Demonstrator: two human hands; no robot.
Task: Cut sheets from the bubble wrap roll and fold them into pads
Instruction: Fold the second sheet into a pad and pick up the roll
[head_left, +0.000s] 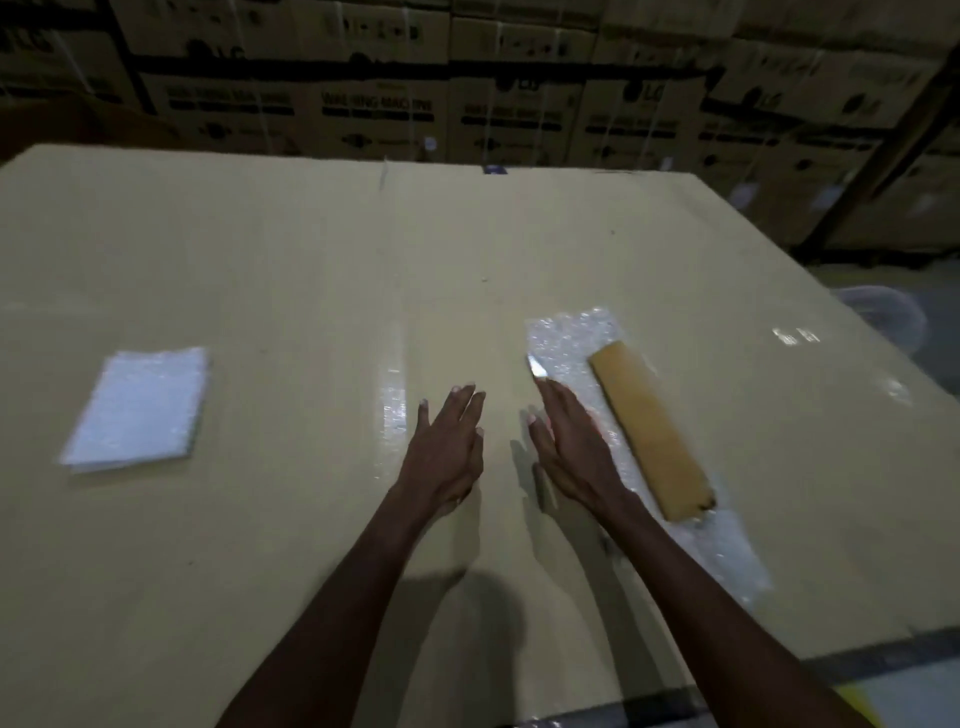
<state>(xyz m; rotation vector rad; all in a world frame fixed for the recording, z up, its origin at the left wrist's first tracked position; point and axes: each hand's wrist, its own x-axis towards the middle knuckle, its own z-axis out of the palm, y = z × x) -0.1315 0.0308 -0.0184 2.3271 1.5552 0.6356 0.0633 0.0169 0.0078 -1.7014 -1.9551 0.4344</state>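
Note:
A clear bubble wrap sheet (563, 338) lies on the cardboard-covered table (260, 260) to the right of centre, with a brown cardboard strip (649, 431) lying slantwise on it. My right hand (571, 447) rests at the sheet's left edge with its fingers stretched out. It holds a knife whose bright blade (537, 366) pokes out past the fingertips. My left hand (447, 447) hovers flat beside it, fingers apart, holding nothing. A folded white bubble wrap pad (137, 408) lies far to the left. No roll is visible.
Stacked cardboard cartons (374, 104) form a wall behind the table. Shiny clear film (390, 410) glints in a strip just left of my left hand. Crumpled clear plastic (883, 312) sits past the table's right edge. The near table edge (857, 660) runs at the lower right.

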